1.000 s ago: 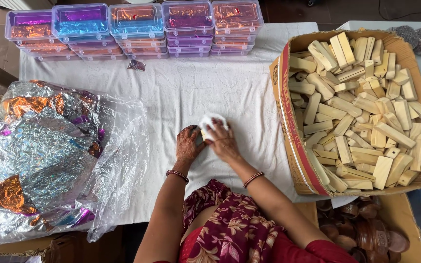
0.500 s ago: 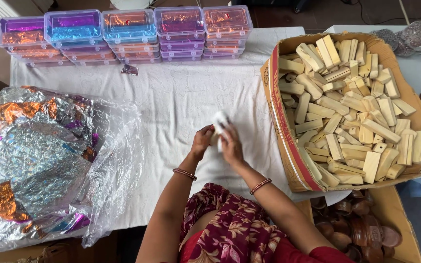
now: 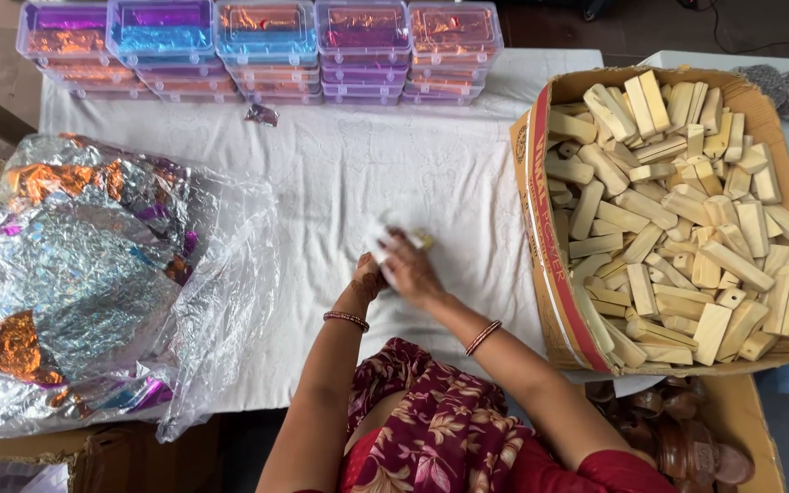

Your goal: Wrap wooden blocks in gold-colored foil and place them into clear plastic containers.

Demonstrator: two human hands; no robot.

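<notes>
Working over the white tablecloth (image 3: 340, 173), the person has both hands pressed together on one small pale block wrapped in white paper (image 3: 393, 235). The right hand (image 3: 410, 271) lies on top with its fingers curled down around the piece, gripping it. The left hand (image 3: 369, 277) sits tight against it from the side; it is mostly hidden behind the right, so I cannot tell how its fingers close. The wrapped block rests on the cloth, just left of the big cardboard box (image 3: 541, 274). That box is heaped with pale wooden blocks (image 3: 678, 219). Well left of the box lies a clear plastic bag of crinkled foil sheets (image 3: 75, 283). Farther from the person than the box's near corner, stacked clear plastic containers (image 3: 267, 46) line the cloth's far edge.
</notes>
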